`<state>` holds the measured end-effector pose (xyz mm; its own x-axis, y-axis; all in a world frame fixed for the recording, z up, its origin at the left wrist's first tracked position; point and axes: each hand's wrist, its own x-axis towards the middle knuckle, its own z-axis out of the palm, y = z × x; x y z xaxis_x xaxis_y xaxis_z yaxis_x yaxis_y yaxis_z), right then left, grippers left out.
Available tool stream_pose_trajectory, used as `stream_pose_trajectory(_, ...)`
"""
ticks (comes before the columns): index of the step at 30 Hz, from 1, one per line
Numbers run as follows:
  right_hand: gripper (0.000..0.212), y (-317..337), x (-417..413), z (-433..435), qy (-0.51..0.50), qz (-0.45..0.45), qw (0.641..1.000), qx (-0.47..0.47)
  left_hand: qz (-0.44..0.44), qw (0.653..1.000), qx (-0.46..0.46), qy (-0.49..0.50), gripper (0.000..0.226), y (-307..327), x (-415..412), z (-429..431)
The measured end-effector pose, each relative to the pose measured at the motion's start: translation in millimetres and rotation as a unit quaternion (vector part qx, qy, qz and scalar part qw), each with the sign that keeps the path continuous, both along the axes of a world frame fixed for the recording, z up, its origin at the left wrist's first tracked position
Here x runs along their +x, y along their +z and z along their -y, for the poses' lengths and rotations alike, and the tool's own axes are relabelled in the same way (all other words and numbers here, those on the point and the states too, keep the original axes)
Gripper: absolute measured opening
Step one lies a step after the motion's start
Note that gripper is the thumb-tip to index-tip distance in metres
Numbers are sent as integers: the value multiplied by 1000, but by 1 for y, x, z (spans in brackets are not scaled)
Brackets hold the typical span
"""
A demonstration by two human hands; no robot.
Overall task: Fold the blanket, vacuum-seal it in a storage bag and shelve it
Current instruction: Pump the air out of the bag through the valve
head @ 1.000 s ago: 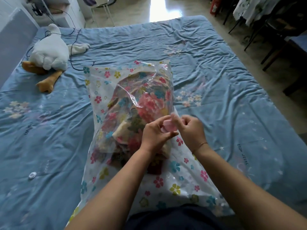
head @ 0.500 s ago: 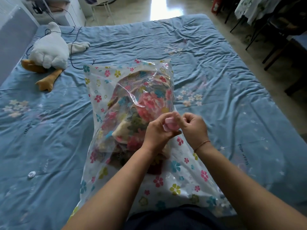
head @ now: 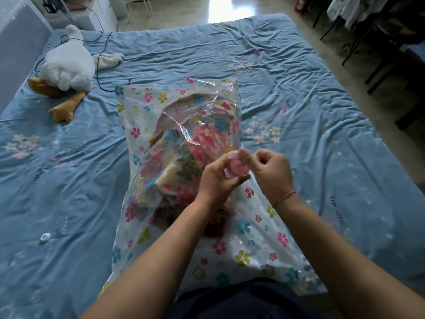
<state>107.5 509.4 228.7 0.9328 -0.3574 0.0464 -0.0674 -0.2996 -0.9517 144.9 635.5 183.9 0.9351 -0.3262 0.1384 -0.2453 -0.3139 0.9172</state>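
While the near end of the flowered storage bag (head: 232, 252) trails back from the grip toward the person, the left hand (head: 218, 178) curls round the pink valve (head: 238, 168) and the right hand (head: 270, 171) pinches its top edge. Just beyond and to the left of the grip, the blanket (head: 184, 155) bulges inside the bag. Far beyond on the left, a plush goose (head: 69, 67) lies on the blue sheet (head: 299, 88).

The storage bag (head: 230, 249) lies on the bed (head: 299, 88) with the blanket (head: 184, 162) inside it and the valve (head: 238, 168) on top. A plush goose (head: 69, 65) lies at ten o'clock from the storage bag, a small cap (head: 44, 237) at eight.
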Motion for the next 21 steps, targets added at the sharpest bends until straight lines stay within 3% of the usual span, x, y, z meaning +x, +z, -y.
stream_pose_trajectory(3, 66, 47, 0, -5, -32, 164, 984, 61, 4, 1000, -2, 10, 55, 2, 3, 0)
stream_pose_trajectory(5, 64, 65, 3, -5, -56, 227, 970, 59, -1, 1000, -7, 12, 57, 3, 3, 0)
stream_pose_trajectory(7, 64, 51, 5, -5, -63, 203, 977, -11, -4, 1000, -9, 16, 58, 4, 2, 1)
stream_pose_trajectory(9, 67, 17, 5, -1, -36, 95, 993, -61, -1, 1000, -14, 13, 55, 4, 1, 2)
stream_pose_trajectory(12, 61, -4, 4, -1, -24, 5, 997, -70, -11, 1000, -28, 3, 50, 7, -2, 1)
stream_pose_trajectory(18, 58, 81, 0, -6, -68, 248, 965, 43, -5, 1000, -21, 14, 58, 5, 6, 2)
stream_pose_trajectory(21, 70, 43, 3, -3, -58, 155, 986, -19, -4, 1000, -17, 14, 56, 5, 2, 3)
